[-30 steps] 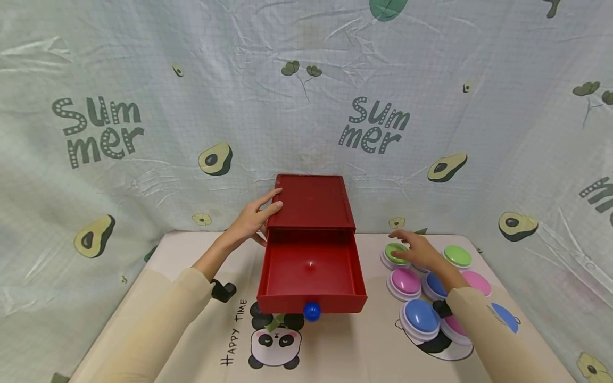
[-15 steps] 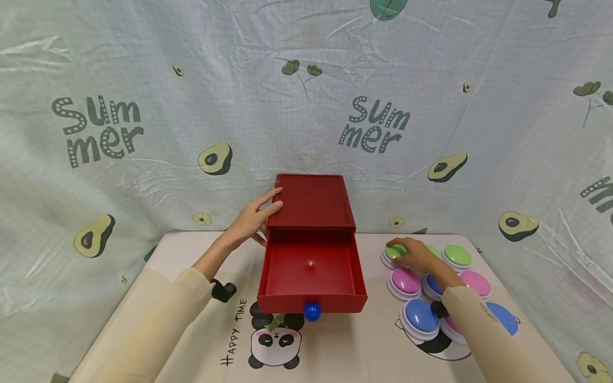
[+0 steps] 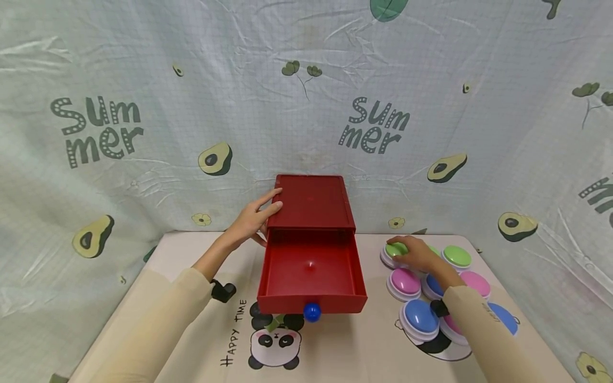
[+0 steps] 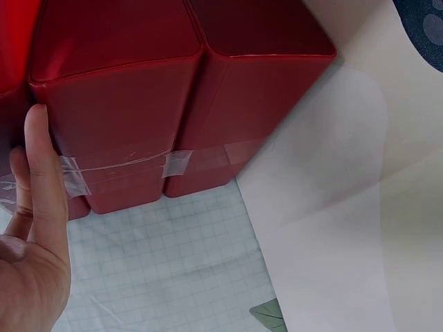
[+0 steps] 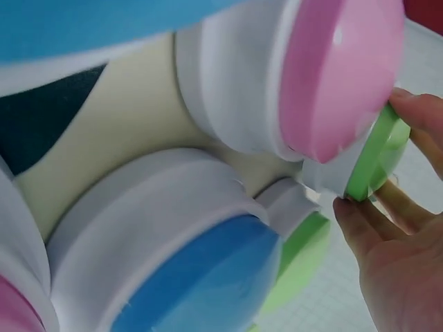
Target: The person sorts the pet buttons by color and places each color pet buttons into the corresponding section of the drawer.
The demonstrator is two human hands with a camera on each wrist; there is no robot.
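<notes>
A red drawer unit (image 3: 313,202) stands at the table's back, its top drawer (image 3: 310,274) pulled out with nothing inside and a blue round knob (image 3: 312,312) on the front. My left hand (image 3: 249,221) rests on the unit's left upper edge, fingers fairly straight. In the left wrist view the left hand (image 4: 38,242) lies against the unit's taped side. At the right, my right hand (image 3: 416,254) grips a green-topped push button (image 3: 395,250) with a white base. The right wrist view has thumb and fingers on opposite sides of this green button (image 5: 379,152).
Several more push buttons crowd the right side: a pink one (image 3: 405,281), a blue one (image 3: 421,317) and another green one (image 3: 457,256). My right forearm partly covers some of them. A patterned cloth (image 3: 306,122) hangs behind the table. A panda print (image 3: 275,346) marks the tabletop.
My right hand has lowered onto the green push button at the back left of the group, and its fingers have closed round it. The left hand and drawer have stayed still.
</notes>
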